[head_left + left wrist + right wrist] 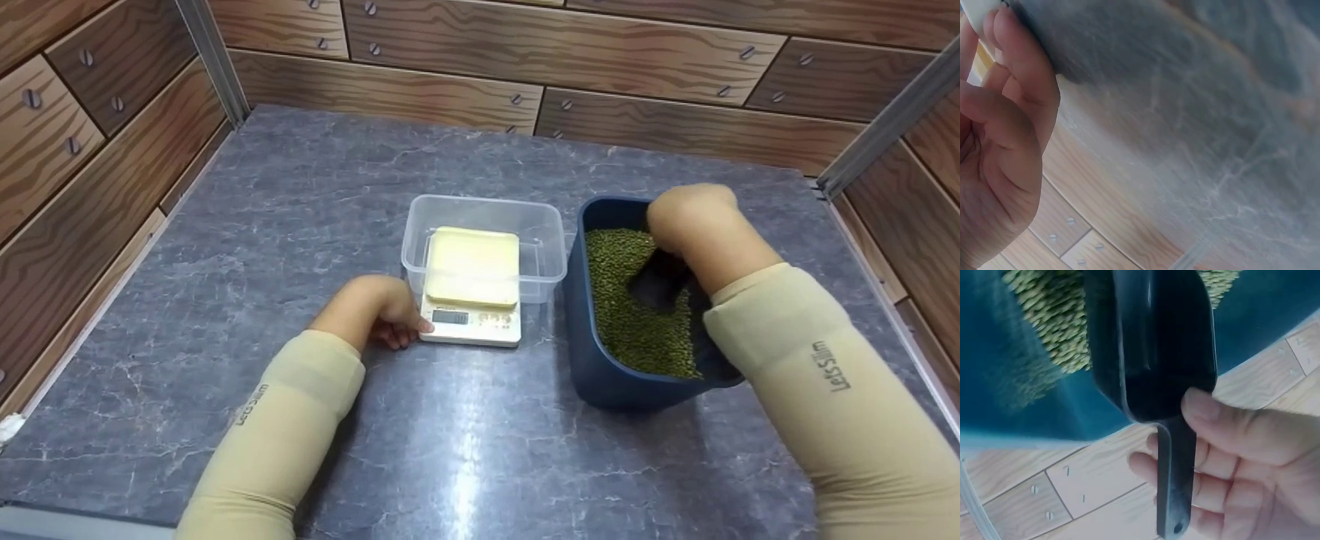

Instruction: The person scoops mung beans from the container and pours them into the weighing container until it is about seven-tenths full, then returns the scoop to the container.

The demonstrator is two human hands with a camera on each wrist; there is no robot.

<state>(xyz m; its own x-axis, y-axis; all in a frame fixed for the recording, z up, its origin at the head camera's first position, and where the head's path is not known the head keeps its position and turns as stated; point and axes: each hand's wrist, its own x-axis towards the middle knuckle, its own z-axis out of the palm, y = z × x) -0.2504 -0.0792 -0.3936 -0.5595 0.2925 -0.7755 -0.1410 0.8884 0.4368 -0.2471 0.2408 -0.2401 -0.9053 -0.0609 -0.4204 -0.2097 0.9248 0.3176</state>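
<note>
My right hand [690,217] reaches into a dark blue bin [622,386] of small green beans [619,259], likely mung beans. It grips a black scoop [1176,337] by the handle [1176,478], thumb near the neck. In the right wrist view, the scoop's visible hollow holds no beans. My left hand [386,307] holds the front left corner of a white kitchen scale [472,334] with a yellowish platform. A clear plastic box [540,232] stands over that platform, which shows through it. Digits on the display are too small to read.
The grey marbled tabletop [262,247] lies under everything. Wood-patterned panels [450,82] wall in the back and sides, with metal posts [214,60] at the corners. The bin stands just right of the clear box.
</note>
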